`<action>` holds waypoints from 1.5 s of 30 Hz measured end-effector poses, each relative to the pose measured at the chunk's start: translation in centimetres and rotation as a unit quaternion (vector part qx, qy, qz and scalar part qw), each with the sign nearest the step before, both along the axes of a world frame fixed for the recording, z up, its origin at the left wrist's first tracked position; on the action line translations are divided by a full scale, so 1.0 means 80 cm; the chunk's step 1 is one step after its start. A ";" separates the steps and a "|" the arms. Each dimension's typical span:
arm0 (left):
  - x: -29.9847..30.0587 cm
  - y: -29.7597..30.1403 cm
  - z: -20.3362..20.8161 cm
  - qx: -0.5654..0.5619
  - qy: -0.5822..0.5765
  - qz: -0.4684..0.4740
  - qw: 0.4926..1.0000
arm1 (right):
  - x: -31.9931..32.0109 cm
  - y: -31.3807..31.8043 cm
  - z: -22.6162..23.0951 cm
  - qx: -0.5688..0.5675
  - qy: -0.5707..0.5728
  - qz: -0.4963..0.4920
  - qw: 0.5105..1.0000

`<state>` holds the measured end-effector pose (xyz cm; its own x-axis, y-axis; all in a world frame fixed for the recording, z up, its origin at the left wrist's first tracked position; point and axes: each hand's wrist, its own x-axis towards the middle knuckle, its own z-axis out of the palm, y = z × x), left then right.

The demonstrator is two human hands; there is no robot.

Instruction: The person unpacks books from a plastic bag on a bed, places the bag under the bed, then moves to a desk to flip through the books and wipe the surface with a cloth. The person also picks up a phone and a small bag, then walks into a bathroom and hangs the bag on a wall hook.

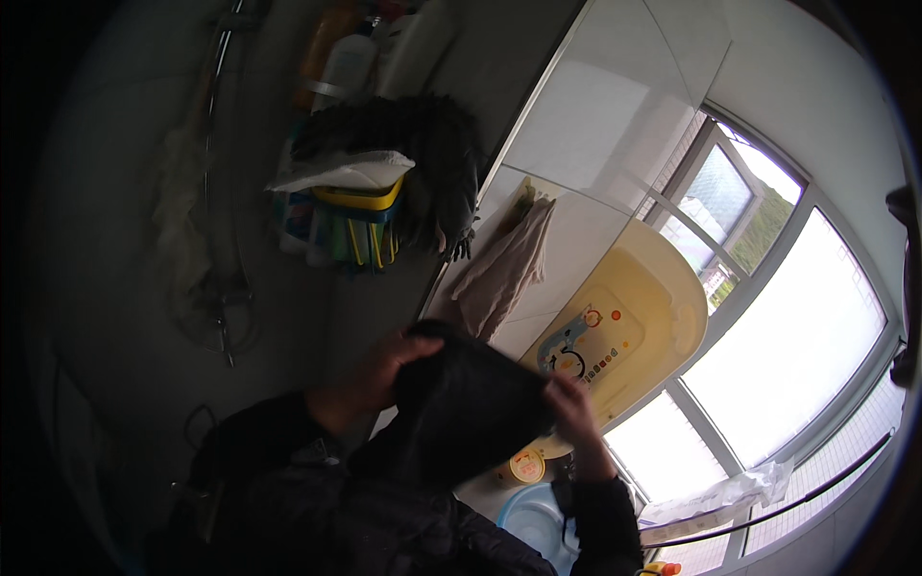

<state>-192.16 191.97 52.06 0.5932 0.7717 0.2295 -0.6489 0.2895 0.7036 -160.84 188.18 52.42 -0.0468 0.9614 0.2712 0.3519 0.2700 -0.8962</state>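
Note:
Both of my hands hold up a dark cloth-like item [468, 408] in front of me. My left hand [370, 379] grips its upper left edge, fingers curled over the top. My right hand [573, 408] clutches its right side. The dark item hangs down between them and hides part of my dark sleeves. A yellow baby bathtub [663, 307] leans upright against the white tiled wall just behind the item.
A beige towel [504, 269] hangs on the wall beside the tub. A yellow rack [360, 216] with cloths and a dark mop head [437, 154] hangs above. A blue basin [533, 518] sits below. A bright window [797, 355] fills the right side.

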 end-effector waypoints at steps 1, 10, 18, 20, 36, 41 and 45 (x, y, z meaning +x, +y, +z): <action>-0.008 0.007 0.009 -0.034 -0.022 -0.009 0.999 | -0.005 0.015 0.036 0.124 -0.042 -0.016 0.991; 0.003 0.040 0.072 0.333 -0.059 0.189 0.922 | -0.077 0.187 0.277 0.247 -0.132 -0.167 0.945; 0.018 0.060 0.003 0.051 0.017 0.135 0.989 | 0.021 0.234 0.070 -0.016 0.022 -0.075 0.997; 0.015 0.073 -0.023 0.013 0.038 0.092 0.995 | 0.029 0.221 -0.028 -0.013 -0.098 -0.193 0.976; 0.090 -0.001 -0.322 -0.020 0.430 -0.342 0.836 | -0.153 -0.390 -0.501 -0.399 0.214 -0.585 0.673; 0.142 -0.082 -0.337 0.056 0.394 -0.447 0.801 | -0.241 -0.471 -0.483 -0.405 0.243 -0.582 0.662; 0.161 -0.180 -0.338 0.094 0.389 -0.528 0.749 | -0.304 -0.531 -0.479 -0.360 0.291 -0.600 0.652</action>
